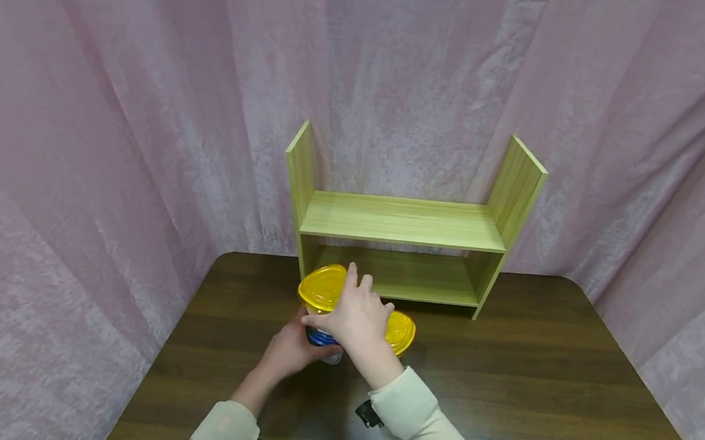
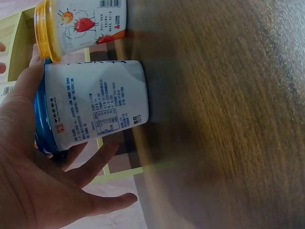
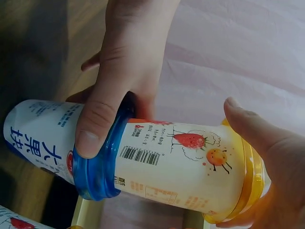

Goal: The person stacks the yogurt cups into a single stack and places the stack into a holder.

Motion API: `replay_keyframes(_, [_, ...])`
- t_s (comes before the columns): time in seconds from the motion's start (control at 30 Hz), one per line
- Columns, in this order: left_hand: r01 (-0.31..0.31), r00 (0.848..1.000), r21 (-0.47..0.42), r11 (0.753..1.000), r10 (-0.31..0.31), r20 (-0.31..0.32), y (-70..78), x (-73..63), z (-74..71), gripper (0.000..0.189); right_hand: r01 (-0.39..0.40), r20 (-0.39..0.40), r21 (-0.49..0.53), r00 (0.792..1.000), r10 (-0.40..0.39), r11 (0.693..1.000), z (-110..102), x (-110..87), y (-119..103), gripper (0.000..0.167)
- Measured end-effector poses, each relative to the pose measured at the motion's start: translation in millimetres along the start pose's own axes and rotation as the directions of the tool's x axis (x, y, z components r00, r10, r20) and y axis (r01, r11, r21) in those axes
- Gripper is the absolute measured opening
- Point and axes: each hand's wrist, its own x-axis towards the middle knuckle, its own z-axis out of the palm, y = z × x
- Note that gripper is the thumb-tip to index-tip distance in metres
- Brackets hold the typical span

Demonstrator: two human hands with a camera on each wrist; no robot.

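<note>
My left hand (image 1: 290, 345) grips a white printed cup (image 2: 100, 100) around its blue lid (image 3: 95, 167); the thumb lies across the lid's side. On that lid stands a second white cup (image 3: 176, 162) with strawberry drawings and a yellow lid (image 1: 325, 287). Around the upper cup's lid is my right hand (image 1: 360, 319), thumb and fingers spread and mostly straight, the thumb at the lid's edge. A third cup (image 2: 90, 24), also with a strawberry and a yellow lid (image 1: 400, 332), stands to the right, partly hidden behind my right hand in the head view.
A light wooden two-tier shelf (image 1: 404, 221) stands at the back of the dark brown table (image 1: 538, 376), just behind the cups. Pink curtains (image 1: 152, 97) hang behind and on both sides.
</note>
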Motion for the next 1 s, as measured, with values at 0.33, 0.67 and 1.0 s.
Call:
replay_keyframes(0.33, [0.064, 0.998, 0.024, 0.998, -0.064, 0.006, 1.7, 0.7, 2.5, 0.099, 0.027, 0.039, 0.094, 0.999, -0.031, 0.995, -17.6, -5.5, 18.7, 0.134])
replay_keyframes(0.67, [0.065, 0.998, 0.004, 0.998, -0.065, 0.004, 2.6, 1.4, 0.7, 0.099, -0.002, 0.02, 0.125, 1.0, 0.0, 0.992, -34.3, 1.2, 55.6, 0.131])
replay_keyframes(1.0, [0.055, 0.998, -0.015, 0.998, -0.055, -0.003, -1.0, 1.6, 3.9, 0.1, -0.046, 0.07, 0.146, 0.997, 0.036, 0.988, -26.0, 4.5, 75.8, 0.126])
